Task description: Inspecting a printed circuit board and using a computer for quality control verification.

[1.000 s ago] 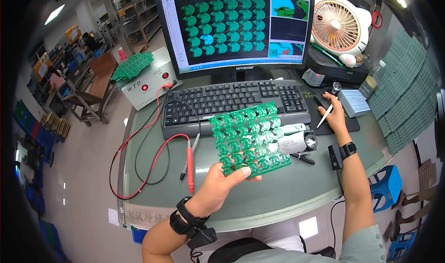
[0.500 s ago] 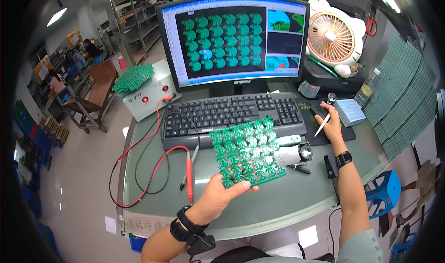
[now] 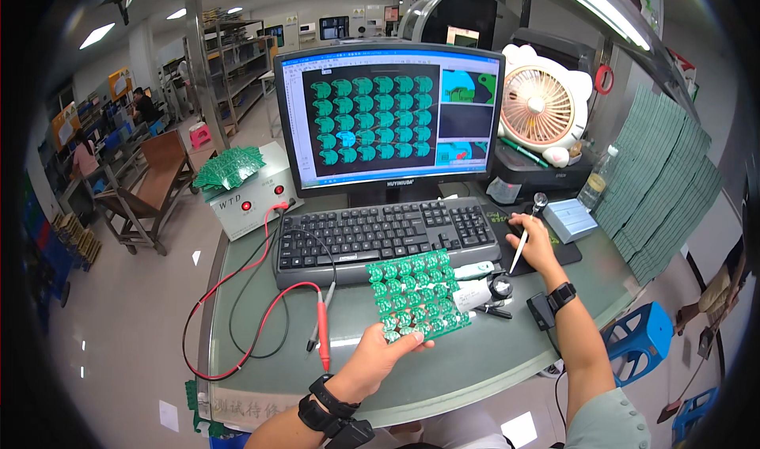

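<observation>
My left hand [image 3: 382, 356] grips the lower left edge of a green circuit board panel [image 3: 416, 295], thumb on top. The panel carries rows of round boards and is held tilted above the desk, in front of the keyboard. My right hand [image 3: 535, 243] is over the mouse pad [image 3: 564, 253], with a white tapered stick [image 3: 519, 251] with a dark round top between its fingers. Whether a mouse is under that hand is hidden. On the monitor [image 3: 372, 121], a layout of similar round green boards has one highlighted in light blue.
A black keyboard [image 3: 388, 239] lies before the monitor. Red and black test leads run from a white box [image 3: 252, 200] to a red probe [image 3: 322, 334]. A loupe [image 3: 500, 287] lies right of the panel. Stacked green panels [image 3: 661, 188], a fan [image 3: 538, 105] and a bottle [image 3: 599, 178] stand at right.
The view has tipped upward, so the desk and monitor sit lower in it. The panel is tilted a little differently in my left hand. My right hand still holds the white stick.
</observation>
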Demonstrator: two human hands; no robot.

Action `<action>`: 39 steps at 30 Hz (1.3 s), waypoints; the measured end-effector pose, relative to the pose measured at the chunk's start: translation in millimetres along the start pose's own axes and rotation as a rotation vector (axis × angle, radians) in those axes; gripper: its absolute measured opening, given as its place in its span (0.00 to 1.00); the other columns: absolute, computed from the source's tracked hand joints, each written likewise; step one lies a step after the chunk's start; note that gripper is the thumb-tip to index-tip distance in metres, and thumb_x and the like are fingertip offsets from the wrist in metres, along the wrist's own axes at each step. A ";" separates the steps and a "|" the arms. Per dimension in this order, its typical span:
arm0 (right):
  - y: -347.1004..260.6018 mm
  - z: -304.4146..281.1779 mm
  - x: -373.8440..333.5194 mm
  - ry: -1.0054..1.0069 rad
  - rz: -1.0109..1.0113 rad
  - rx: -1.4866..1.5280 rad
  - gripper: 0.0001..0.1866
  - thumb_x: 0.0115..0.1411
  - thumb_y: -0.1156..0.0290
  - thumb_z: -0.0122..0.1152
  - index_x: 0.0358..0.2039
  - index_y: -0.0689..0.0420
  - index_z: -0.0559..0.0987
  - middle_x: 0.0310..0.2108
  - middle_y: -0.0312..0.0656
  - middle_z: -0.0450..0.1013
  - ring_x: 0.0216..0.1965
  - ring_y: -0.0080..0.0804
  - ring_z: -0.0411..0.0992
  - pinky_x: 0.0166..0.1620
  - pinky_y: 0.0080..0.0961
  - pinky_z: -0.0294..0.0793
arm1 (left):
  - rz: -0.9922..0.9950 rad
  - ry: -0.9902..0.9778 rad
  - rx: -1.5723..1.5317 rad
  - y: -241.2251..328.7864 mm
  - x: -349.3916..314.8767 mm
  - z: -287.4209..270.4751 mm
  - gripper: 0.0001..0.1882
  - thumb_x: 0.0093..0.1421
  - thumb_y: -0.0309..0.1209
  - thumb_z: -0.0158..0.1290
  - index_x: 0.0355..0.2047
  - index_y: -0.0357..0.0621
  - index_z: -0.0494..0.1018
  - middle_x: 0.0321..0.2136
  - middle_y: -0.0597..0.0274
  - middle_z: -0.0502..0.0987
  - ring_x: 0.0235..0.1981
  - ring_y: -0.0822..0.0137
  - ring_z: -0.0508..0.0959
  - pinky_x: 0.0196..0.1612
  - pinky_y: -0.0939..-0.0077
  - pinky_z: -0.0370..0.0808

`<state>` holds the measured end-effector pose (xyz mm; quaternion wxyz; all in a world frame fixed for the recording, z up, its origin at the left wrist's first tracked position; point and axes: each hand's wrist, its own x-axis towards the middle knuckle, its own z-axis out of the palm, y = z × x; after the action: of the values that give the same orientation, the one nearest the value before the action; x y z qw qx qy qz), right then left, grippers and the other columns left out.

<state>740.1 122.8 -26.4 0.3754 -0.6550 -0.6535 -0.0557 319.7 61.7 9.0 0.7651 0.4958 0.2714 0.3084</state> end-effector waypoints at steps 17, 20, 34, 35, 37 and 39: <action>23.6 4.0 -11.9 0.141 0.047 -0.018 0.23 0.46 0.76 0.70 0.45 0.54 0.77 0.55 0.43 0.72 0.57 0.48 0.66 0.58 0.38 0.68 | -0.012 0.002 0.000 0.1 -4.2 1.9 0.15 0.65 0.27 0.53 0.51 0.35 0.72 0.46 0.58 0.79 0.45 0.66 0.80 0.52 0.69 0.75; 25.9 4.7 -11.6 0.142 0.018 -0.046 0.24 0.45 0.76 0.70 0.46 0.54 0.77 0.54 0.42 0.73 0.56 0.47 0.66 0.58 0.37 0.68 | -0.025 -0.015 0.011 1.2 -2.9 1.0 0.15 0.65 0.27 0.53 0.51 0.35 0.72 0.46 0.59 0.79 0.45 0.66 0.80 0.53 0.68 0.75; 19.1 3.8 -12.0 0.131 0.044 -0.049 0.22 0.45 0.76 0.68 0.44 0.52 0.77 0.55 0.40 0.73 0.56 0.47 0.65 0.59 0.38 0.67 | -0.021 -0.010 -0.011 -1.9 -3.0 0.3 0.16 0.66 0.29 0.53 0.51 0.36 0.72 0.46 0.59 0.79 0.45 0.68 0.79 0.52 0.71 0.75; 18.9 3.7 -12.1 0.130 0.049 -0.052 0.22 0.45 0.76 0.67 0.44 0.52 0.77 0.55 0.40 0.73 0.56 0.47 0.65 0.59 0.38 0.67 | -0.028 -0.018 0.000 -2.5 -2.5 -0.6 0.17 0.66 0.29 0.53 0.53 0.35 0.71 0.48 0.58 0.78 0.46 0.67 0.79 0.53 0.69 0.75; 18.3 3.3 -12.2 0.128 0.055 -0.055 0.22 0.45 0.75 0.67 0.44 0.53 0.77 0.55 0.39 0.73 0.56 0.47 0.65 0.59 0.38 0.67 | -0.029 -0.018 0.001 -3.1 -2.1 -1.0 0.17 0.66 0.29 0.53 0.53 0.35 0.71 0.48 0.58 0.78 0.46 0.67 0.79 0.53 0.69 0.75; 17.7 2.6 -12.3 0.130 0.058 -0.061 0.22 0.44 0.75 0.67 0.43 0.52 0.77 0.55 0.39 0.73 0.56 0.46 0.65 0.59 0.37 0.67 | -0.030 -0.019 0.002 -4.0 -1.8 -1.3 0.17 0.66 0.29 0.53 0.53 0.35 0.71 0.48 0.58 0.78 0.46 0.67 0.79 0.53 0.68 0.75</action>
<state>753.1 116.7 -42.6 0.3982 -0.6797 -0.6066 -0.1072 318.5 59.9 5.0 0.7716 0.4955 0.2719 0.2920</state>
